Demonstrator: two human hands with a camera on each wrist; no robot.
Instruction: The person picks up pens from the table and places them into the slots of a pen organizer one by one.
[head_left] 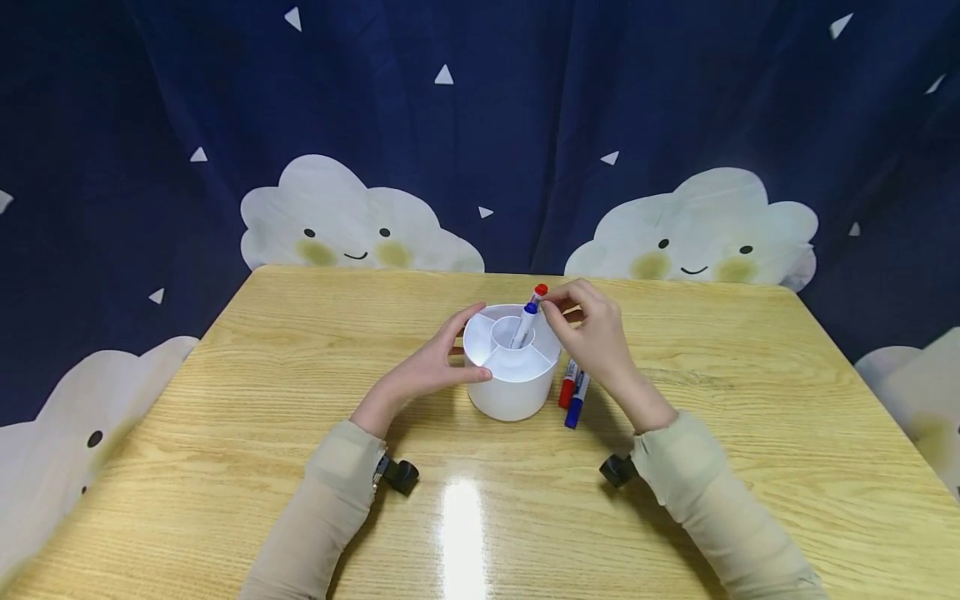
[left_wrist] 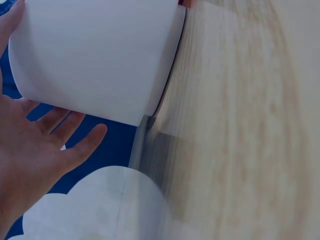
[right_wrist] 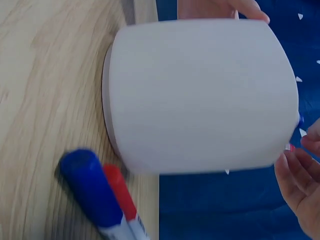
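1. I see my right hand with its fingers pinching the red-capped white marker at its top, over the round white plastic divided pen holder mid-desk.
2. A blue-capped white marker stands in the holder's centre well.
3. My left hand cups the holder's side, fingers relaxed against it.
4. Two more markers, red and blue, lie on the wooden desk just beside the holder.
5. I judge the markers light, stiff and smooth; gripping near the cap suits them.
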